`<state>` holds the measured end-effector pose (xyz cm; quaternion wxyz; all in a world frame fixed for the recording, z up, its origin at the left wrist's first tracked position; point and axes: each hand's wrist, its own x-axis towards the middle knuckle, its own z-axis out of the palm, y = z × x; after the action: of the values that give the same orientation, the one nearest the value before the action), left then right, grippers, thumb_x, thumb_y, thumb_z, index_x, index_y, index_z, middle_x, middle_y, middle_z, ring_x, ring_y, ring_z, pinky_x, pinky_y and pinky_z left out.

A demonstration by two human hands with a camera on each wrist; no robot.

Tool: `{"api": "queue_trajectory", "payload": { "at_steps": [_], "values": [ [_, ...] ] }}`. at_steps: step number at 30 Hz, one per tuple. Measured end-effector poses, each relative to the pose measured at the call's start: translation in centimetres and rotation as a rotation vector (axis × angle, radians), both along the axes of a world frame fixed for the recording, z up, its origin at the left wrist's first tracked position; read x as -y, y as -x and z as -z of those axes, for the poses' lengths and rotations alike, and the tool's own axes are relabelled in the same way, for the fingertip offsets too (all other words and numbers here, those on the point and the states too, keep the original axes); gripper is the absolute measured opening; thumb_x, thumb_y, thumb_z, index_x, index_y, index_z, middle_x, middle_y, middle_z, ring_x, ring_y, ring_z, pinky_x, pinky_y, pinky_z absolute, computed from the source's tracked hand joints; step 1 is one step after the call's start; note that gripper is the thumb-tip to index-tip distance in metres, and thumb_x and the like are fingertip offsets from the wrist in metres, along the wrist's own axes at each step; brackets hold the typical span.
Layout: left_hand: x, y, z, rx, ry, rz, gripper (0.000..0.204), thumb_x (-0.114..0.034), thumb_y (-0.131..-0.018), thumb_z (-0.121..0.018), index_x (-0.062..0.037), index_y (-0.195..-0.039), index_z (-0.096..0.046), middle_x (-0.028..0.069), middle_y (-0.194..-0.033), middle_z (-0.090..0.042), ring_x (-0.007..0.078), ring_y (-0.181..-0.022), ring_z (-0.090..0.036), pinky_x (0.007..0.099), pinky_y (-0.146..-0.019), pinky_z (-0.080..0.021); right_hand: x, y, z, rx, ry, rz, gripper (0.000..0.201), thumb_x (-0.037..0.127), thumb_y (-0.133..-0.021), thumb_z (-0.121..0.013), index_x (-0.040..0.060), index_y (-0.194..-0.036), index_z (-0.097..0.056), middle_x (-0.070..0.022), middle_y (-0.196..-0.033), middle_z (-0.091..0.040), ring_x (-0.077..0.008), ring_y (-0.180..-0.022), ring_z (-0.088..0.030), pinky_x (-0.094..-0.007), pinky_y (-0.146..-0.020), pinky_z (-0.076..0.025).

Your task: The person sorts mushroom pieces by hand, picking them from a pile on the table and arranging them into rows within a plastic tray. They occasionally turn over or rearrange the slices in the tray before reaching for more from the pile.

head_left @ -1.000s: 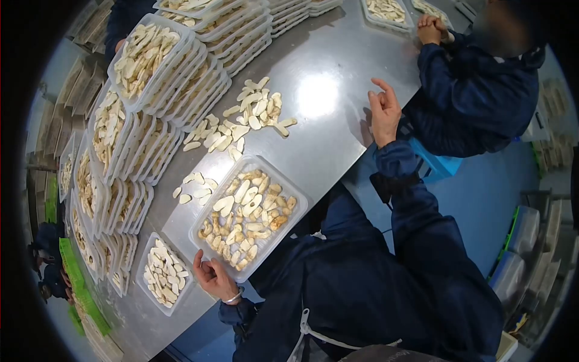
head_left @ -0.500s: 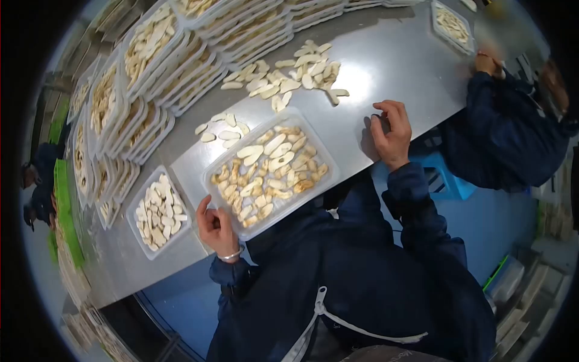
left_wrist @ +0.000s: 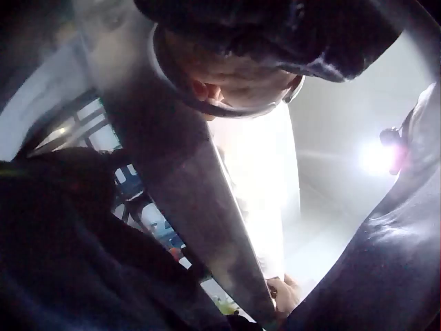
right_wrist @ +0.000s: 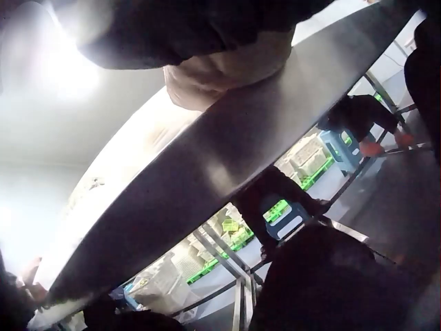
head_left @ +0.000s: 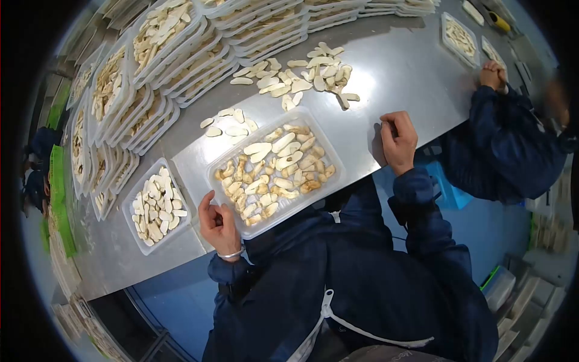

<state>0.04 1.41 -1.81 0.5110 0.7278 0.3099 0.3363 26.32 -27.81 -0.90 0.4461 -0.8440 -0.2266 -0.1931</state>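
Note:
In the head view, the left hand [head_left: 220,226] rests beside the lower left corner of a clear tray [head_left: 297,204], its fingers loosely curled and holding nothing. Pale and browned slices [head_left: 288,159] lie spread in that tray. To the left stands a smaller tray [head_left: 130,210] of white slices [head_left: 158,208]. The right hand [head_left: 399,143] is at the table's front edge, right of the large tray and apart from it, fingers loosely bent around nothing. In the wrist views, sleeves partly cover the left hand [left_wrist: 238,79] and right hand [right_wrist: 227,72]; their fingers are hidden.
Stacked trays of slices [head_left: 160,36] line the back and left of the metal table [head_left: 398,66]. Loose slices [head_left: 325,69] lie behind the large tray. At the right sits another person [head_left: 500,139] with clasped hands, near a blue stool [head_left: 449,192].
The head view has turned, shifting the table's contents. My right hand has come lower, its formerly raised index finger now bent. My left hand has stayed beside the large tray.

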Motion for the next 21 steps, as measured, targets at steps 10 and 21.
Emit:
{"api": "queue_trajectory", "payload": {
  "at_steps": [10,21],
  "values": [
    [0.4,0.1,-1.1,-0.083,0.010,0.007,0.035,0.000,-0.092,-0.059,0.0021,-0.127,-0.058,-0.0061,-0.070,-0.044,-0.0006,-0.059,-0.036,0.0170,-0.054,-0.028,0.2,0.5,0.0,-0.027,0.009,-0.015,0.011,-0.004,-0.084,-0.060,0.0000,-0.093,-0.065,-0.0093,-0.085,-0.060,-0.0181,-0.068,-0.058,-0.0273,-0.064,-0.047],
    [0.4,0.0,-0.9,-0.078,-0.036,-0.002,0.035,-0.001,-0.094,-0.056,0.0012,-0.129,-0.056,-0.0062,-0.072,-0.043,0.0001,-0.061,-0.035,0.0175,-0.056,-0.027,-6.0,-2.8,-5.3,-0.229,0.534,-0.177,0.034,0.025,-0.085,-0.068,-0.0009,-0.103,-0.056,-0.0185,-0.093,-0.064,-0.0362,-0.079,-0.064,-0.0451,-0.072,-0.051]
  ]
}}
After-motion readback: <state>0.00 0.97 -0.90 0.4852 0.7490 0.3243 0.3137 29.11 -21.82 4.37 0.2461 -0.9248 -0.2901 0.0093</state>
